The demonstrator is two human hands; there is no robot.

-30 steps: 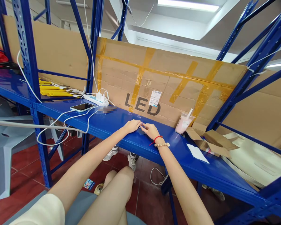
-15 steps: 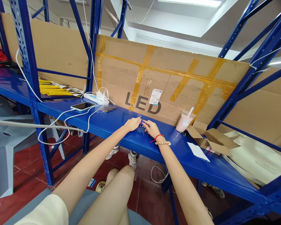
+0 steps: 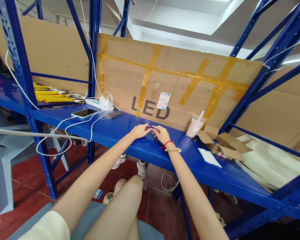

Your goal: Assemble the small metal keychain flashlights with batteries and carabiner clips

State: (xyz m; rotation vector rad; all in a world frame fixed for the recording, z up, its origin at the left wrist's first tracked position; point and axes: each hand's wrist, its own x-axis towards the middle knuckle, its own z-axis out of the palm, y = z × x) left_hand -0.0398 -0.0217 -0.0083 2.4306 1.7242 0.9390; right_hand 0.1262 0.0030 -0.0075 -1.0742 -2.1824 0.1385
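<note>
My left hand (image 3: 140, 131) rests low over the blue shelf top (image 3: 115, 129), its fingers curled at a small, shiny red-and-blue object (image 3: 147, 128). Facing it, my right hand (image 3: 161, 134) has thumb and fingers bent in at the same spot. Several tiny silvery pieces (image 3: 151, 132) show on the shelf between the two hands. Fingers cover most of the small object, so its kind cannot be made out. A red cord and a beaded bracelet (image 3: 172, 149) circle my right wrist.
To the right stand a pink drink cup with a straw (image 3: 195, 126), a white paper (image 3: 210, 157) and an opened cardboard box (image 3: 225, 146). On the left lie a phone (image 3: 84, 113), a power strip (image 3: 100, 104), loose white cables and yellow-handled tools (image 3: 53, 96). A tall cardboard sheet (image 3: 130, 76) backs the shelf.
The camera view has shifted slightly. Both hands stay close together at the small object; red now shows on it where blue showed before, and the fingers have shifted a little.
</note>
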